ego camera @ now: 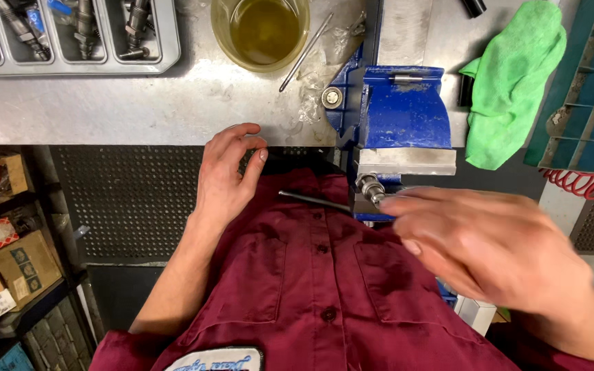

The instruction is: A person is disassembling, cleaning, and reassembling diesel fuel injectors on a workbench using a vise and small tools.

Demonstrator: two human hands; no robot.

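A blue bench vise point(404, 117) is bolted at the edge of a grey metal workbench point(139, 103). Its steel handle bar point(314, 200) sticks out to the left below the jaws. My right hand point(482, 247) is blurred, fingers together and extended, its tips touching the handle's knobbed end point(369, 187). My left hand point(227, 172) rests at the bench's front edge, fingers loosely curled and apart, holding nothing. I wear a dark red button shirt point(317, 288).
A clear beaker of yellowish liquid point(261, 31) and a thin metal rod point(305, 53) stand behind the vise. A grey tray of metal parts point(70, 34) sits far left. A green cloth point(513, 79) lies right. Cardboard boxes point(8, 261) fill shelves below left.
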